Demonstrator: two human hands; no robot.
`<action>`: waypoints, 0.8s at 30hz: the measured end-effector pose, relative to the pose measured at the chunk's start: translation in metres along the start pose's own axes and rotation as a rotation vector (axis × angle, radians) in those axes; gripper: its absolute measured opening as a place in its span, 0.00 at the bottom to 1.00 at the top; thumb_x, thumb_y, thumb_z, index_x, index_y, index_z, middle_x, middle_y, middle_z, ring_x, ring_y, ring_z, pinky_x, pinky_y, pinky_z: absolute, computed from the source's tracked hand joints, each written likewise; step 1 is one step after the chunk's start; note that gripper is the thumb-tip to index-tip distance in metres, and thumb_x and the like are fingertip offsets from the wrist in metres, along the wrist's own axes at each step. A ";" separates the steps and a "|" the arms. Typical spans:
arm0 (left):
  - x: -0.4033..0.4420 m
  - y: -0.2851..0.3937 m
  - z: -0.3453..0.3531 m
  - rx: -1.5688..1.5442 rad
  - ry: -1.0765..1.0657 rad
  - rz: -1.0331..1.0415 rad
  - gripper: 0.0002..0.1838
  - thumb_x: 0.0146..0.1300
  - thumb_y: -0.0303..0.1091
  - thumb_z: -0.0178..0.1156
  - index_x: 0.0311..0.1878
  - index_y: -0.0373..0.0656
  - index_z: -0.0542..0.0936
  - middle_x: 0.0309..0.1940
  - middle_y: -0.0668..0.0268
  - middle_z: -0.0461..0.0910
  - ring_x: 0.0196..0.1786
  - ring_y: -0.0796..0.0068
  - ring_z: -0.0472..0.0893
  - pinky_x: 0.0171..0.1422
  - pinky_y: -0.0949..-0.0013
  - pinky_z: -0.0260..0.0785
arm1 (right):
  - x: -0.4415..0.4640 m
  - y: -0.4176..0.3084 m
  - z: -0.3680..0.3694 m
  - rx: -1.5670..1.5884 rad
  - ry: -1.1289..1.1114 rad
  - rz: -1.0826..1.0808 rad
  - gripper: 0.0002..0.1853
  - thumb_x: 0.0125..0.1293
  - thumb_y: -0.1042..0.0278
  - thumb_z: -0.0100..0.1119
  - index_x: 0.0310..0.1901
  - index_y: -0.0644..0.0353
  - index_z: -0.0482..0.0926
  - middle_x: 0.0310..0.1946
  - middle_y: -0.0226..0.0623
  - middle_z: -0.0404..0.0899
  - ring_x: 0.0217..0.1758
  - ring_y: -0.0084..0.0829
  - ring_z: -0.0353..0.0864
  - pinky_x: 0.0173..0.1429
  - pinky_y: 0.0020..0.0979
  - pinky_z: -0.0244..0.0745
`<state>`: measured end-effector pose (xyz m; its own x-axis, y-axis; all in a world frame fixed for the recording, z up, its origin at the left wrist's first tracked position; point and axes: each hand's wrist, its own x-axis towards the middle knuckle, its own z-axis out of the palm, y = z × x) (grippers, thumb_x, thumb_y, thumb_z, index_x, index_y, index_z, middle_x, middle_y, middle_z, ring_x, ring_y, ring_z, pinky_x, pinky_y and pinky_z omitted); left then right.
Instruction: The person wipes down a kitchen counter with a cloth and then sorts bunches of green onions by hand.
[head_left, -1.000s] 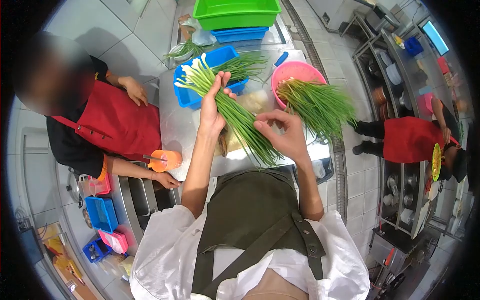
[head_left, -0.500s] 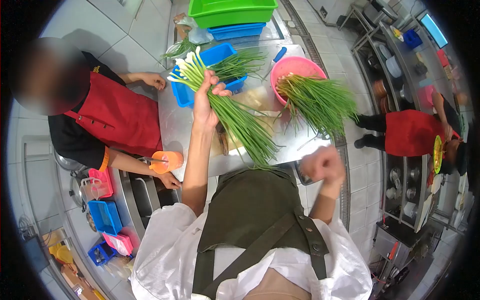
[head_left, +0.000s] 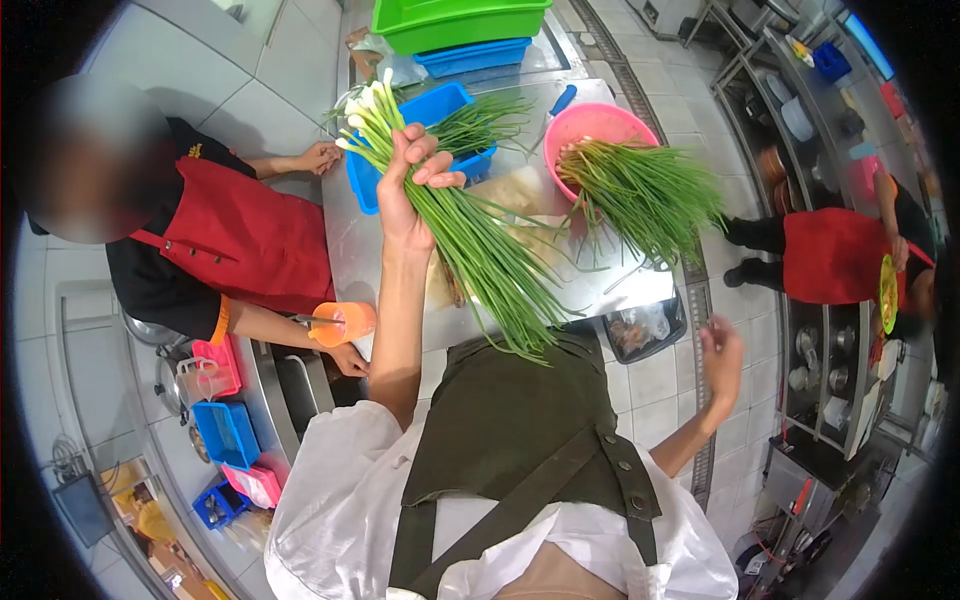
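Observation:
A bunch of spring onions (head_left: pixel 470 245) is gripped in my left hand (head_left: pixel 408 190), its white bulb ends pointing up and to the left and its green leaves hanging toward my apron. Behind that hand stands a blue basin (head_left: pixel 362 180) with more green leaves (head_left: pixel 485 122) lying over its edge. To the right, a pink bowl (head_left: pixel 600 118) holds another bunch of spring onions (head_left: pixel 650 195), whose leaves spill over the rim. My right hand (head_left: pixel 722 362) hangs off to the right of the table, holding nothing, its fingers loosely bent and apart.
A knife with a blue handle (head_left: pixel 563 100) lies beside the pink bowl on the metal table (head_left: pixel 350 250). An orange cup (head_left: pixel 343 325) stands near a co-worker in a red apron (head_left: pixel 250 235). Below the table's edge is a black tray (head_left: pixel 650 330). Green tub (head_left: pixel 460 25) at the back.
My right hand has swung right and outward from the table's edge, uncovering the black tray. The bunch in my left hand has tilted slightly, with its leaf tips lower.

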<state>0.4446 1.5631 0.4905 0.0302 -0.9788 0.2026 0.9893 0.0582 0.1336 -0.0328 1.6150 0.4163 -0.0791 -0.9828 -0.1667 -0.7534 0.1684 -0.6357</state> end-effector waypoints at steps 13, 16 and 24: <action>0.000 -0.035 0.017 0.423 0.138 0.050 0.09 0.76 0.42 0.45 0.44 0.49 0.68 0.28 0.75 0.66 0.25 0.85 0.64 0.33 0.76 0.64 | -0.016 -0.252 0.082 0.550 -0.086 -0.864 0.06 0.54 0.79 0.68 0.34 0.63 0.83 0.30 0.37 0.82 0.30 0.30 0.80 0.35 0.27 0.72; -0.002 -0.039 0.021 0.536 0.193 0.089 0.08 0.75 0.42 0.47 0.43 0.49 0.68 0.28 0.76 0.66 0.25 0.86 0.64 0.32 0.77 0.63 | -0.012 -0.250 0.093 0.571 -0.114 -0.887 0.04 0.54 0.80 0.66 0.32 0.62 0.83 0.30 0.38 0.82 0.29 0.31 0.80 0.34 0.28 0.72; 0.009 -0.006 -0.019 0.272 0.241 -0.019 0.09 0.72 0.42 0.53 0.38 0.49 0.70 0.25 0.77 0.69 0.24 0.85 0.66 0.32 0.75 0.65 | -0.013 -0.196 0.033 0.833 -0.906 -0.755 0.03 0.58 0.80 0.63 0.32 0.65 0.85 0.28 0.39 0.84 0.32 0.28 0.81 0.36 0.26 0.72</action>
<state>0.4419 1.5506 0.4734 0.0768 -0.9965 -0.0324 0.9169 0.0578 0.3950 0.1373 1.5973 0.5182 0.8303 -0.5237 0.1906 0.1903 -0.0552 -0.9802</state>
